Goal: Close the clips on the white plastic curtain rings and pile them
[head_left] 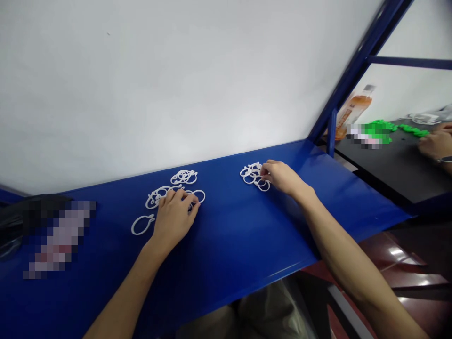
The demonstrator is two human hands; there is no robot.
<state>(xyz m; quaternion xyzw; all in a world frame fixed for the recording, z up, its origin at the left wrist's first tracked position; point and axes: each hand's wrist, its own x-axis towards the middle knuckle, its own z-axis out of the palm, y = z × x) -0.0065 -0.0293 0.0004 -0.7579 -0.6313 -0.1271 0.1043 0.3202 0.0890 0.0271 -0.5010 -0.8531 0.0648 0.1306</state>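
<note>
Blue bench [240,245], white wall [212,70] behind. Left hand [173,213] draped over white rings [152,198]; one loose ring [133,227] just beside. Right hand [278,177] curled at a separate ring cluster [249,175]. Neighbouring black bench [384,165]: amber bottle [353,112], co-worker's hand [435,145].

Plain white plastic rings [183,177] on a solid deep-blue tabletop [226,230]. The wall [212,70] behind is pale grey-white; the metal frame [353,70] at right is dark blue. Beyond it, an amber-orange drink bottle [354,113] and bright green pieces [383,127] on a black table [381,165]. The floor tiles [391,254] are dark red with white glints. At far left, a black bag [10,226].
</note>
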